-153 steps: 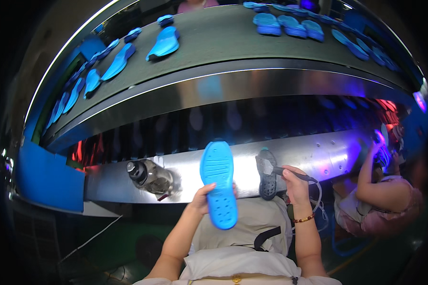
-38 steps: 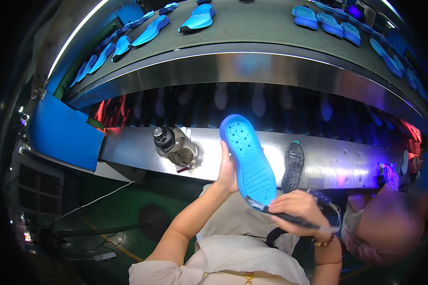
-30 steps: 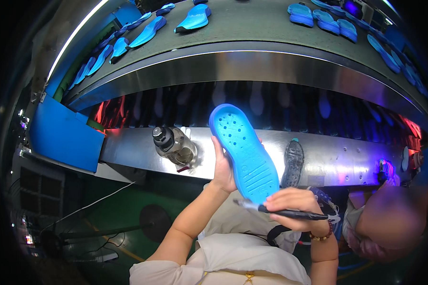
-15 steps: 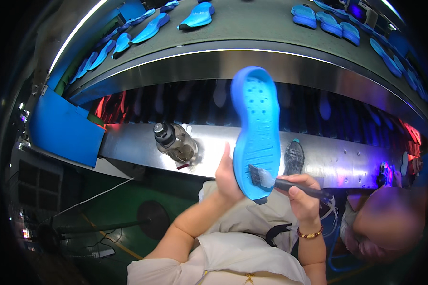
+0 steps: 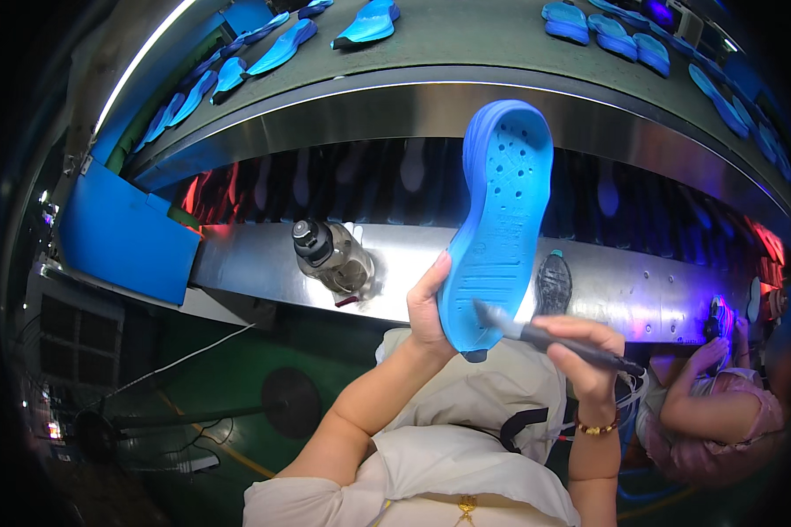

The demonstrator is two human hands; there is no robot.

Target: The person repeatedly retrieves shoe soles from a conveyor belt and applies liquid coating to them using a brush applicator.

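Observation:
My left hand (image 5: pixel 428 306) grips the edge of a blue shoe sole (image 5: pixel 499 233) near its toe end. The sole stands tilted with its heel end up, its hollow inner face toward me, showing small holes and ridges. In my right hand (image 5: pixel 586 351) is a brush (image 5: pixel 580 349) with a dark handle and a pale ferrule, a thin cable trailing behind it. The blurred bristles meet the sole's inner face near the toe. A dark sole (image 5: pixel 554 283) lies on the metal ledge beyond my right hand.
A dark-capped bottle (image 5: pixel 334 256) stands on the metal ledge (image 5: pixel 628 290). Beyond it, a green conveyor belt (image 5: pixel 475 44) carries several blue soles (image 5: pixel 369 24). At right sits a co-worker (image 5: pixel 721 408); a stand with a round base (image 5: pixel 287 402) is at lower left.
The sole has shifted to the right and slightly up, tilting rightward. My right hand and brush have moved right. The co-worker's arms have come into clearer view.

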